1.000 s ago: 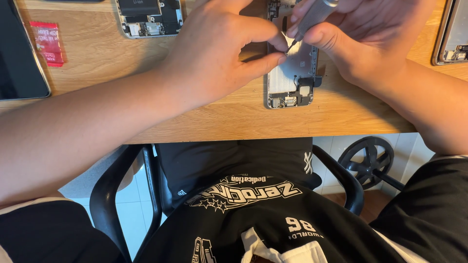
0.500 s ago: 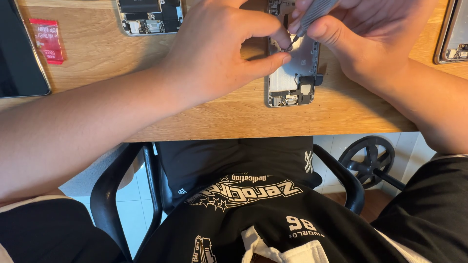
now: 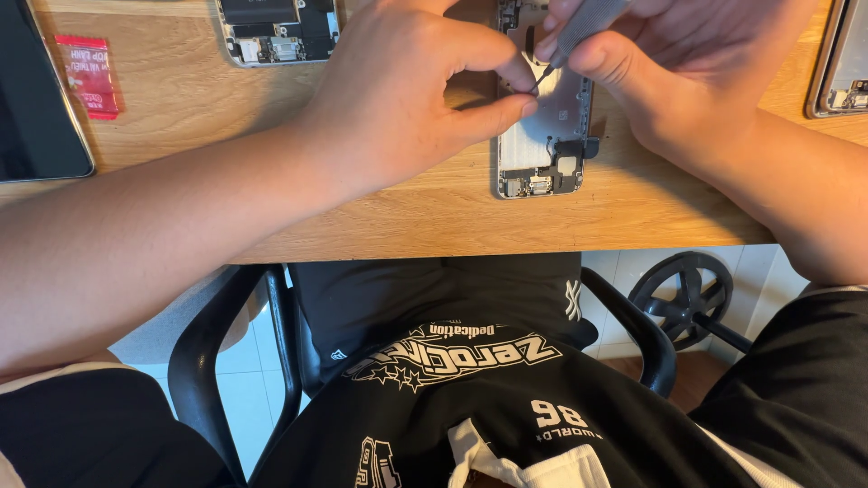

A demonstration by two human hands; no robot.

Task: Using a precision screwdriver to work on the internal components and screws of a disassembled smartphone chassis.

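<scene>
A light wooden table [image 3: 163, 117] is seen from above, with a dark flat tablet [image 3: 36, 108] laid at its left edge, a small red packet [image 3: 86, 74] just beside that, and a second opened phone [image 3: 276, 32] at the far edge. The opened silver phone shell [image 3: 542, 136] is laid near the table's front edge, where its left side is pinched between thumb and forefinger of the left hand [image 3: 407, 99]. A slim grey metal screwdriver [image 3: 579, 32] is gripped in the closed fingers of the right hand [image 3: 687, 81], its tip set down on the shell.
</scene>
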